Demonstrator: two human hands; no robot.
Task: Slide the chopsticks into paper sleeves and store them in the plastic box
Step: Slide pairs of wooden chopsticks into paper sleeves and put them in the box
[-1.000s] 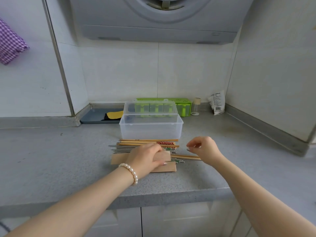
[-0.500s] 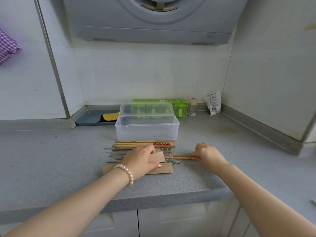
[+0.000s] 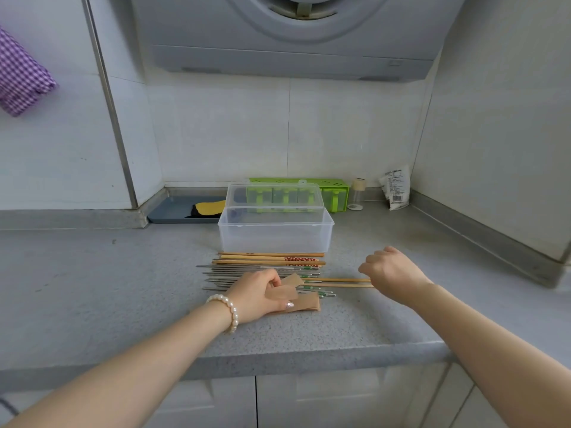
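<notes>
Head view, left hand (image 3: 258, 296) pinching paper sleeve (image 3: 285, 293)

Soft, even daylight; I read no single source, though the wall tiles (image 3: 216, 134) look washed and pale. Shadows faint, only a dim band under the range hood (image 3: 290, 41). Mild glare on the counter (image 3: 92, 288). Wide-angle bowing bends the edges. Slight overall softness; the forearms nearest the lens look smeared.
</notes>
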